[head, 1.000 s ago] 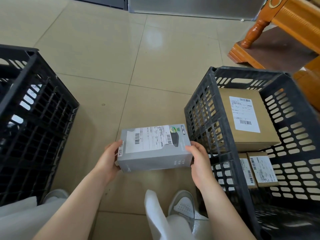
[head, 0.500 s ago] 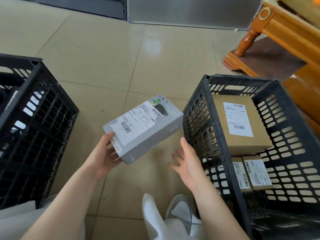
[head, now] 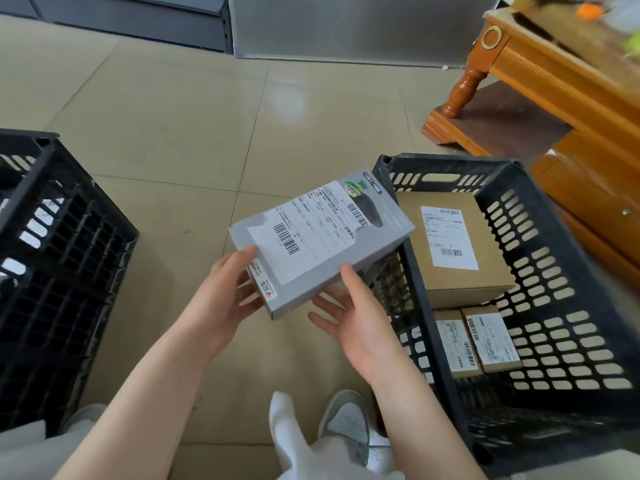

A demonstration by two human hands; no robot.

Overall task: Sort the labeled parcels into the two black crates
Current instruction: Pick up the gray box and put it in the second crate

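A grey labeled parcel point(head: 322, 237) is held tilted in the air, its far corner over the left rim of the right black crate point(head: 561, 271). My left hand point(head: 221, 306) grips its near left end. My right hand point(head: 349, 323) is under its near right edge, thumb on the side, fingers spread. Inside the right crate lie a large brown labeled box point(head: 450, 251) and two small labeled boxes point(head: 478, 341). The left black crate point(head: 59, 271) stands at the far left; its contents are hidden.
Tiled floor lies between the crates. A wooden table leg and base point(head: 464, 95) stand behind the right crate, with wooden furniture point(head: 595, 188) along its right. My white shoe point(head: 346, 424) and trouser legs are at the bottom.
The parcel has moved right and up toward the right crate. My right hand, off the parcel half a second ago, is now back under its near edge.
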